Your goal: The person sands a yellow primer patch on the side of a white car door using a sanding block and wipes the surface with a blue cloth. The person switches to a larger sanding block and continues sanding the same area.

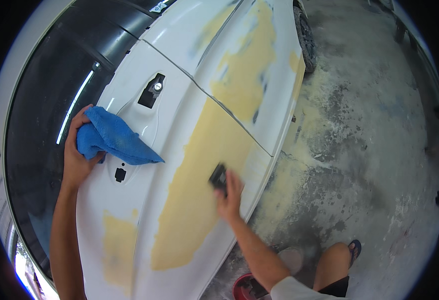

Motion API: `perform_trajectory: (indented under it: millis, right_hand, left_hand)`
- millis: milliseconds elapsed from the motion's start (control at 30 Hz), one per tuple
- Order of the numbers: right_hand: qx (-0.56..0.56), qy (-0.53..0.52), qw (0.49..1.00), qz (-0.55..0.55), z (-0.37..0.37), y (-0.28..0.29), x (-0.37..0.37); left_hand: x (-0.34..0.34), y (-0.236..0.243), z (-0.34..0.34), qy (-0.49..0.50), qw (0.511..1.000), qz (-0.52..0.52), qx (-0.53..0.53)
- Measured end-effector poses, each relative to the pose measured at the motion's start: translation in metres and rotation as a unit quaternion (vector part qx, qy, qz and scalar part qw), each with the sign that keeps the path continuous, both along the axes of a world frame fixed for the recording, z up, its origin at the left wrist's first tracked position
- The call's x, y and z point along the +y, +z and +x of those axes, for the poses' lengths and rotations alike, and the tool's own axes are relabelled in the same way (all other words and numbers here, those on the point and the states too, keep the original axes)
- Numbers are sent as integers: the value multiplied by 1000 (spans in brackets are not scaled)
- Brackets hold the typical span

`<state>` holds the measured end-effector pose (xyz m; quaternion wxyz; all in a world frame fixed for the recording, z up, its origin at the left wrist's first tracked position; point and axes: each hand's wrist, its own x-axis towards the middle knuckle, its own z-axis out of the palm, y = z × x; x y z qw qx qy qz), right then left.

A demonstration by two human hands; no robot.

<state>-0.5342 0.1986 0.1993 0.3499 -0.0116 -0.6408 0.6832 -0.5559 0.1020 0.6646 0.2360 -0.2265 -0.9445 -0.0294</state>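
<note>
My left hand (78, 159) is closed around a bunched blue microfiber cloth (110, 136), close to the window and the cutout where a door handle would sit. A corner of the cloth hangs out over the white car door (164, 145). In my right hand (232, 196) is a small black sanding block (218, 178), slightly blurred, against a broad patch of yellowish body filler (199, 200) on the door's lower half. Its underside is hidden.
More filler (249, 55) covers the adjoining panel, toward a wheel (305, 37). Dark glass (49, 100) runs along the left. Below right lies the stained, dusty concrete floor (364, 125). A red bucket (240, 287) stands near my leg (332, 265).
</note>
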Motion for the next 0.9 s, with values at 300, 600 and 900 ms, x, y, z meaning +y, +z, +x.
perform_trajectory:
  millis: [300, 600, 900]
  right_hand:
    - [44, 24, 999, 11, 138, 26, -90]
    - [-25, -51, 988, -141, -75, 51, 64]
    - [-75, 49, 993, -79, 146, 40, -99]
  left_hand:
    - [1, 0, 2, -3, 1000, -3, -3]
    - [2, -2, 1, -9, 1000, -3, 17]
    - [3, -1, 3, -11, 1000, -8, 10]
